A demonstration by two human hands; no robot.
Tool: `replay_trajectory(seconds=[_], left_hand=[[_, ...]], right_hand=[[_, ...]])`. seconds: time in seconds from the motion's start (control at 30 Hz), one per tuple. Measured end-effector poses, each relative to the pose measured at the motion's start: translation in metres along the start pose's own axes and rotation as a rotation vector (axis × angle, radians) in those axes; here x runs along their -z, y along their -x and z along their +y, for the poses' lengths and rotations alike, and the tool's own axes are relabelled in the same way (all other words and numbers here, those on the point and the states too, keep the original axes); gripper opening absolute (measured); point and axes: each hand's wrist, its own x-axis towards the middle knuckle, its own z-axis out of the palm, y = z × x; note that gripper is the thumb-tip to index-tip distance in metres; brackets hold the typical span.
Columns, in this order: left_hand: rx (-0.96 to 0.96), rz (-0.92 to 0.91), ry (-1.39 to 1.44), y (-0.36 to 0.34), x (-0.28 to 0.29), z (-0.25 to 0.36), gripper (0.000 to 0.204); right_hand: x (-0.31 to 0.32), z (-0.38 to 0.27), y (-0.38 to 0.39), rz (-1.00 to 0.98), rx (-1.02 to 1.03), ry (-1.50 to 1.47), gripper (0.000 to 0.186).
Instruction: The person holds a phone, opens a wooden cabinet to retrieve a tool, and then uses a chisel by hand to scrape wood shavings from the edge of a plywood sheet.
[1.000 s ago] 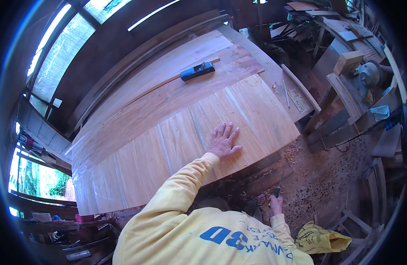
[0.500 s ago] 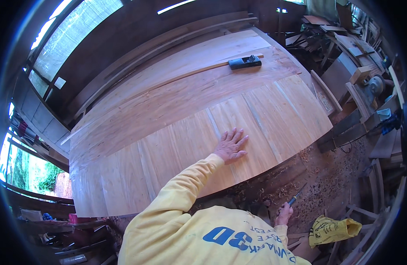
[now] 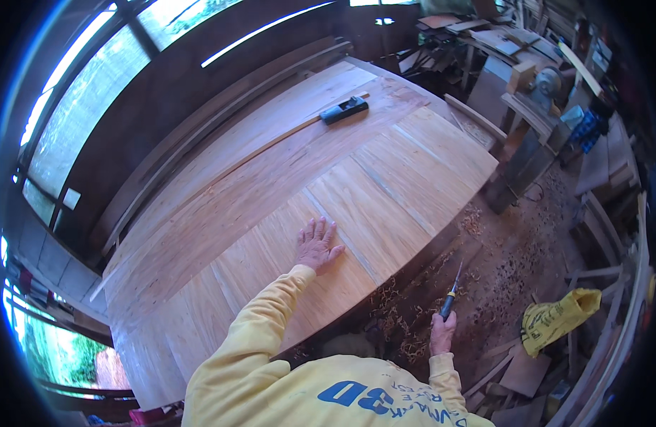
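My left hand (image 3: 319, 245) lies flat with fingers spread on a pale wooden panel (image 3: 356, 192) made of boards joined side by side. The panel rests on a broad wooden work surface (image 3: 221, 206). Off the panel's near edge, my right hand (image 3: 442, 334) is closed round the blue handle of a slim-bladed hand tool (image 3: 450, 295). Its thin metal blade points up and away, over the floor; I cannot make out the exact kind. Farther back, a dark hand plane (image 3: 344, 110) sits beside a long thin wooden strip (image 3: 271, 146), out of reach of both hands.
Wood shavings (image 3: 413, 327) litter the dirt floor. A yellow bag (image 3: 559, 320) lies on wood offcuts (image 3: 524, 370) at the right. A bench grinder (image 3: 547, 82) stands at the far right, near stacked boards (image 3: 495, 39). A dark wall runs behind the work surface.
The view has swung to the right, so the panel appears farther left. My right hand has reached forward, bringing the tool into fuller sight. My left hand stays flat on the panel.
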Motion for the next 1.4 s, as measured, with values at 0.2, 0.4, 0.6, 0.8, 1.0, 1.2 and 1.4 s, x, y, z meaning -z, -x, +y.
replay_trajectory(seconds=[0.2, 0.4, 0.6, 0.8, 1.0, 1.2, 1.4], left_hand=[[-0.032, 0.118, -0.139, -0.025, -0.009, -0.006, 0.08], [-0.08, 0.139, -0.126, -0.042, -0.02, 0.001, 0.078], [-0.093, 0.168, -0.129, -0.033, -0.032, -0.006, 0.079], [-0.105, 0.197, -0.065, -0.026, -0.03, -0.006, 0.081], [-0.159, 0.207, -0.009, -0.033, -0.028, -0.002, 0.081], [-0.165, 0.217, -0.06, -0.045, -0.026, -0.01, 0.081], [-0.165, 0.199, -0.051, -0.037, -0.035, 0.002, 0.082]], right_hand=[[-0.029, 0.009, 0.072, 0.006, -0.135, -0.287, 0.011], [-0.063, 0.006, 0.107, 0.017, -0.194, -0.407, 0.022], [-0.099, 0.0, 0.151, -0.019, -0.12, -0.417, 0.032], [-0.145, -0.001, 0.186, 0.014, 0.045, -0.463, 0.042], [-0.188, 0.001, 0.245, -0.009, -0.001, -0.499, 0.05], [-0.227, 0.015, 0.34, -0.063, -0.035, -0.51, 0.054], [-0.248, 0.033, 0.4, -0.158, -0.102, -0.516, 0.061]])
